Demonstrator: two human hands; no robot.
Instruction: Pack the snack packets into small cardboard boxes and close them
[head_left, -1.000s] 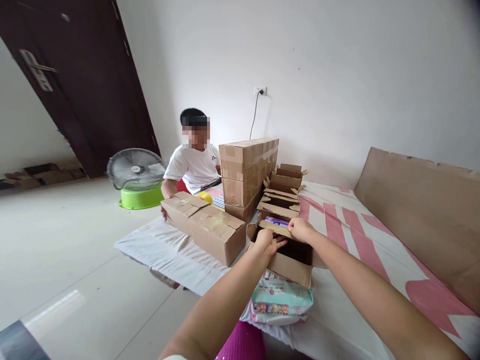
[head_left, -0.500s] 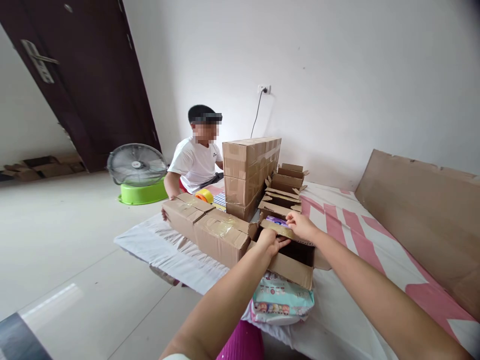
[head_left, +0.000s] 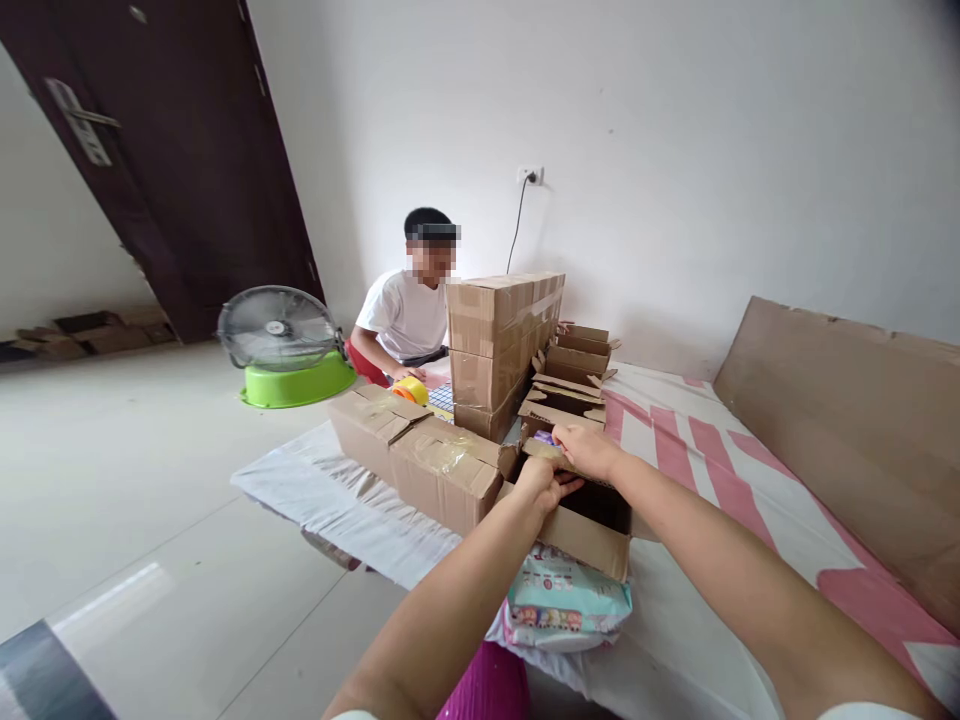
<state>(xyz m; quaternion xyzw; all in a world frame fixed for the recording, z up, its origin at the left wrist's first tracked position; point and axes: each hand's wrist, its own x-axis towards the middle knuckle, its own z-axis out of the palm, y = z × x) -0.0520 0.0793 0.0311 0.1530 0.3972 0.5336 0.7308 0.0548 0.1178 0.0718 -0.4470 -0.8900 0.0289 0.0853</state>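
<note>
At the nearest open carton [head_left: 586,543], both hands close together. Left hand [head_left: 541,482]: fingers partly extended at an inner cardboard edge; can't tell whether it grips. Right hand [head_left: 586,450]: fingers curled, hold unclear. Purple packet [head_left: 541,438] lies just past that edge, largely covered. Change: right hand has shifted leftward over more of the packet, so the work appears centred there. Farther out, co-worker [head_left: 401,312] has let go of the taped box [head_left: 442,478], now leaning behind the box stack [head_left: 474,320].
</note>
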